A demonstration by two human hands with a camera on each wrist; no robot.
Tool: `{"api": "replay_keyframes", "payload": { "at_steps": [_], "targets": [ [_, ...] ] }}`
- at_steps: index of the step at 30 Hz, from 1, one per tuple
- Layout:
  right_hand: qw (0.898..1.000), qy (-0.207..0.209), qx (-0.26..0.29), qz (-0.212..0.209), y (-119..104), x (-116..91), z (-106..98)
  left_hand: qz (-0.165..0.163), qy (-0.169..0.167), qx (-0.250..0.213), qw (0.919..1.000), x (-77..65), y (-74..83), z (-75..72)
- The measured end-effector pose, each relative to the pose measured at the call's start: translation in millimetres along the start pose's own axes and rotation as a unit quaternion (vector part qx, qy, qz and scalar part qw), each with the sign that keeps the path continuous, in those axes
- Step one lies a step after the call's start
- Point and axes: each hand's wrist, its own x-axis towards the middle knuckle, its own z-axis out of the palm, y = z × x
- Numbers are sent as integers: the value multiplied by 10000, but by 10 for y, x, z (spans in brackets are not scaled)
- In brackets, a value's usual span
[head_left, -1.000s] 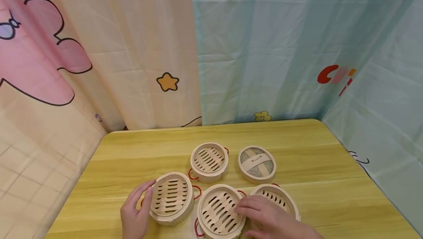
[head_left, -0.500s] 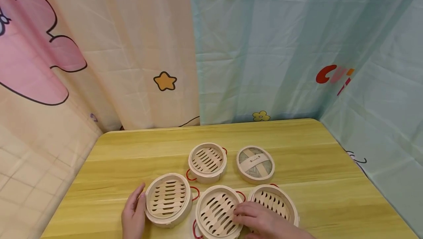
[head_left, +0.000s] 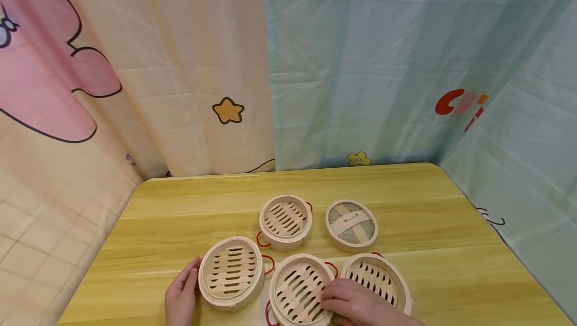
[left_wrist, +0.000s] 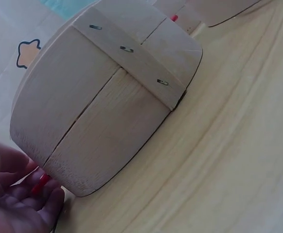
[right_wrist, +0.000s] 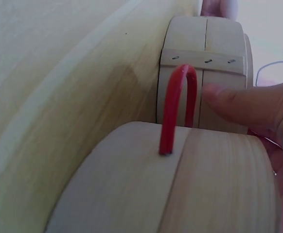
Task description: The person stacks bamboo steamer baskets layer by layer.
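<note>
Three larger bamboo steamer baskets with slatted bases and red handles stand in a row near the front of the table in the head view. At the left steamer (head_left: pixel 231 272), my left hand (head_left: pixel 181 296) reaches its left side; the left wrist view shows the fingers curled round its red handle (left_wrist: pixel 41 184). My right hand (head_left: pixel 362 302) grips the right rim of the middle steamer (head_left: pixel 297 291), fingers over the edge. In the right wrist view the thumb (right_wrist: pixel 234 104) lies against a stapled bamboo side. That hand partly covers the right steamer (head_left: pixel 380 281).
Behind the row stands a smaller steamer (head_left: pixel 285 221) with red handles. To its right lies a round woven bamboo lid (head_left: pixel 351 225). The wooden table (head_left: pixel 451 216) ends at printed curtains (head_left: pixel 338 90) at the back and sides.
My left hand has dropped from the left steamer's upper left rim to lower on its left side. The right hand stays on the middle steamer's rim, and the baskets hold their places.
</note>
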Motion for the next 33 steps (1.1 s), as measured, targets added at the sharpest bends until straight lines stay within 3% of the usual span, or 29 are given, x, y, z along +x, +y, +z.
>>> {"api": "replay_keyframes", "payload": {
  "at_steps": [7,14,20,33],
  "targets": [
    [9991,274,-264,-192,20,8,53,209,-64,-131,9997,11,-56,15],
    [9988,286,-343,-181,20,11,57,474,81,229,9986,28,-106,27],
    [9980,305,-446,-322,36,24,65,517,154,495,9973,33,-103,31],
    [9977,374,-448,-332,31,9,95,644,146,599,9960,19,-117,37]
  ]
}}
